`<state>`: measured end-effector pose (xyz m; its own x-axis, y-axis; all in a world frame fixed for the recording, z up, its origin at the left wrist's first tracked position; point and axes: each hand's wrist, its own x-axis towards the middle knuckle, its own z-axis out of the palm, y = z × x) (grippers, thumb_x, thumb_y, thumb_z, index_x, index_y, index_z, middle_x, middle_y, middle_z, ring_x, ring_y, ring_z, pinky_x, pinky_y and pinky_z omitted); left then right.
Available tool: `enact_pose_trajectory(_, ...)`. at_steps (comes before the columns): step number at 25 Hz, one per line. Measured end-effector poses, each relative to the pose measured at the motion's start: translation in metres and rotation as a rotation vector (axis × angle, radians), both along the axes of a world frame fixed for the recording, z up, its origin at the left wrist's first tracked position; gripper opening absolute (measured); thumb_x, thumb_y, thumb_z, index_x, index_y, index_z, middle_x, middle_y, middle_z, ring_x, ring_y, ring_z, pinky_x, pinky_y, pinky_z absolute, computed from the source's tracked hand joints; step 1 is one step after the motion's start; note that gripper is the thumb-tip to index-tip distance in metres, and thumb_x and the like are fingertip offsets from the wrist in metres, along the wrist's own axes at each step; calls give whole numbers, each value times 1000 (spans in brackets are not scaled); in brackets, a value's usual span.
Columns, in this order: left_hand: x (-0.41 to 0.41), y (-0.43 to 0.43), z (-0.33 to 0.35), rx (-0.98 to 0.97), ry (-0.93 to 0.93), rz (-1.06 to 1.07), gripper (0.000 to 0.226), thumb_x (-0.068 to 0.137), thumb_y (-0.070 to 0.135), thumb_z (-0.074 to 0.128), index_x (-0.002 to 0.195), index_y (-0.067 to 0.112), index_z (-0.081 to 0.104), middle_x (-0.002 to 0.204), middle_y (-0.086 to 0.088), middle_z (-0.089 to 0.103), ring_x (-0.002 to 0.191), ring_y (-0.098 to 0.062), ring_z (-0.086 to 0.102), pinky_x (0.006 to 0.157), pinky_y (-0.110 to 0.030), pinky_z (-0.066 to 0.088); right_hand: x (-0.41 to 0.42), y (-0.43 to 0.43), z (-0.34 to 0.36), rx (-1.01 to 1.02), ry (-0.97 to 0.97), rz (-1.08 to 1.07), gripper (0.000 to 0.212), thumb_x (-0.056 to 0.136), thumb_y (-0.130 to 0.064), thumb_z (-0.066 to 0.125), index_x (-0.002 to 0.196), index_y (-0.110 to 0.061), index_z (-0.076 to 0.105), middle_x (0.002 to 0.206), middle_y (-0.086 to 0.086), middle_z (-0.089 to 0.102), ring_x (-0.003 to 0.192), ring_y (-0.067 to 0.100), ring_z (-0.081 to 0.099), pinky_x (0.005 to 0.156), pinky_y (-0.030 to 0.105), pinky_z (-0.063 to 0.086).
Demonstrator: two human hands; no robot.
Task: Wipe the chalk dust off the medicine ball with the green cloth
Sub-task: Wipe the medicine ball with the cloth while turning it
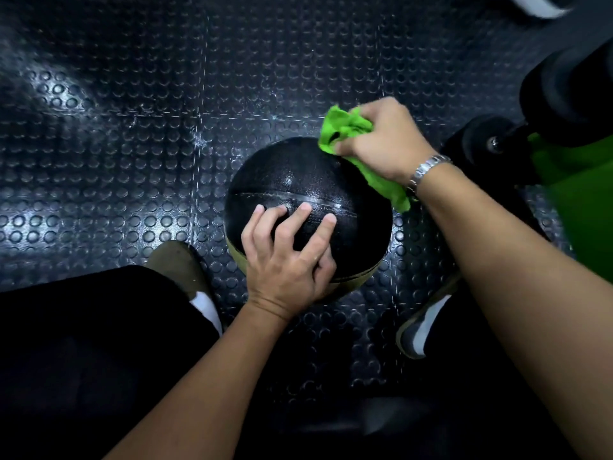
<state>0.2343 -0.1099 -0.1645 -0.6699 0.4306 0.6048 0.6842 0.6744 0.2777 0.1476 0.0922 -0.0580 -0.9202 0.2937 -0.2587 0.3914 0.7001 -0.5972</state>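
Note:
A black textured medicine ball (292,180) with a seam across its top sits in a tan ring on the studded floor, between my feet. My left hand (288,257) rests on the near side of the ball, fingers spread over the seam. My right hand (381,141) grips a bunched green cloth (341,127) and presses it against the ball's upper right edge. Part of the cloth hangs out below my wrist. A faint pale line of dust runs along the seam.
Black rubber flooring (132,144) with round studs lies all around. A dumbbell (497,141) and a green object (577,207) sit at the right. My shoes (179,263) (421,327) flank the ball.

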Motion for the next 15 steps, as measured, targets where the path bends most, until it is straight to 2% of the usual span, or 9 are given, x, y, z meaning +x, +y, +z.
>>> enact_pose_trajectory(2,2,3,2,-14,16,-20,33,100,32,53,132,28,61,136,-6,49,124,-36,46,120,-55,30,1,9,-4,16,14,-98,20,72,-22,75,67,-7,62,59,-1,48,65,16,45,54,27,36)
enact_pose_trajectory(4,2,2,2,-8,5,-16,32,102,32,50,132,28,60,136,-6,49,124,-36,46,119,-55,31,-1,1,0,-1,25,-19,20,73,-24,75,61,-15,62,55,-5,49,63,14,47,53,23,38)
enact_pose_trajectory(6,0,0,3,0,-17,-6,31,104,33,48,132,28,60,136,-6,49,124,-36,46,117,-57,33,4,-3,3,-56,30,63,13,72,-24,78,70,-14,70,59,-4,55,62,9,47,57,23,40)
enact_pose_trajectory(9,-4,0,16,-15,-58,-17,27,101,30,52,126,26,64,130,-6,53,119,-35,47,106,-59,41,4,12,3,-23,15,-12,17,70,-19,77,74,-6,68,63,1,54,62,13,47,56,27,39)
enact_pose_trajectory(12,-32,14,48,30,-190,48,18,90,26,62,101,15,72,105,-8,65,104,-33,52,89,-51,43,0,9,2,0,37,-48,21,71,-18,72,63,-7,56,57,0,44,61,17,40,52,27,37)
enact_pose_trajectory(15,-72,31,70,107,-406,162,19,92,25,56,102,14,68,108,-5,65,108,-30,53,96,-48,43,29,17,-9,-140,31,-161,21,71,-21,77,75,-4,67,65,-1,52,64,11,45,57,26,38)
